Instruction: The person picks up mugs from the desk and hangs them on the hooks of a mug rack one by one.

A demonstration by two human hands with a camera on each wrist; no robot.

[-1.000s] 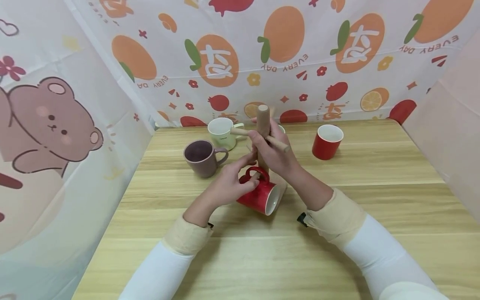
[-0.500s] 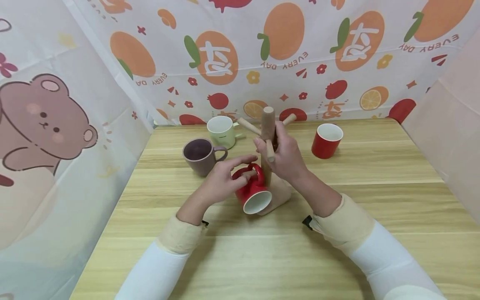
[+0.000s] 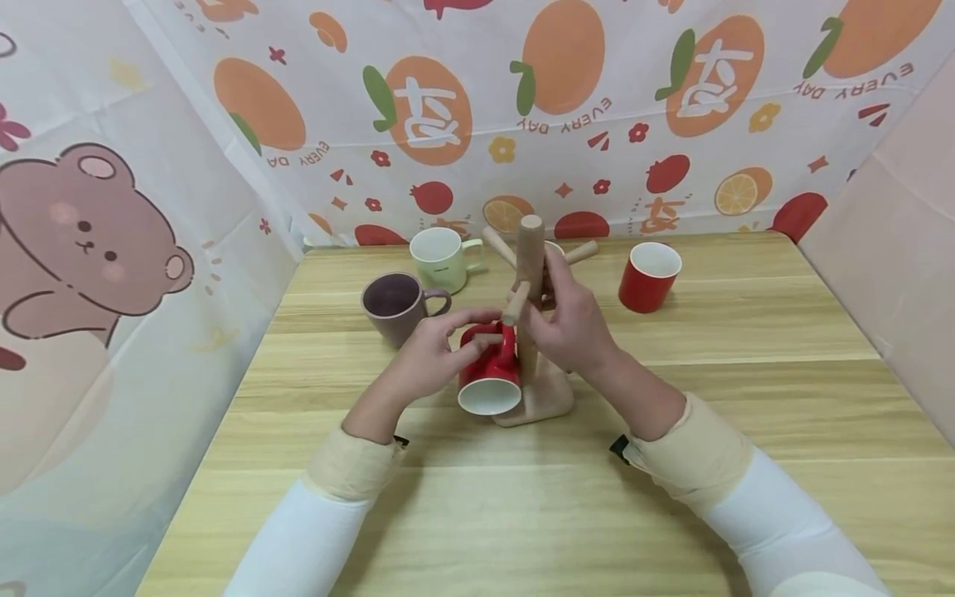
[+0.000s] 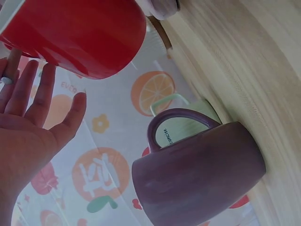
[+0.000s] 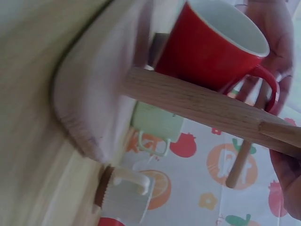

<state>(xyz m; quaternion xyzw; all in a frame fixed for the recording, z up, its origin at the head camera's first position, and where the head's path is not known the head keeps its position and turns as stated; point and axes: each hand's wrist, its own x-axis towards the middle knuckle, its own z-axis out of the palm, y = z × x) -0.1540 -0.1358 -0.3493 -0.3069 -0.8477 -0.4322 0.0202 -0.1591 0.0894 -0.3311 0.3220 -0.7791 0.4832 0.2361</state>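
A red mug (image 3: 483, 375) with a white inside hangs by its handle on a peg of the wooden mug tree (image 3: 530, 249), its mouth tilted toward me. My left hand (image 3: 429, 356) is at the mug's handle, thumb by the peg; in the left wrist view its fingers (image 4: 41, 96) look fairly straight beside the red mug. My right hand (image 3: 574, 319) grips the mug tree's upright post below the upper pegs. The purple mug (image 3: 394, 305) stands just beyond my left hand.
A pale green mug (image 3: 440, 264) stands behind the purple one. To the right stands a red cup-shaped mug (image 3: 647, 282). A white ribbed mug (image 5: 127, 197) is behind the tree. Patterned cloth (image 3: 336, 108) closes off the wooden table's back.
The mug tree has been turned, so its pegs point in new directions. The red mug swung left with it, its mouth turning toward me. Both hands stayed close to the tree.
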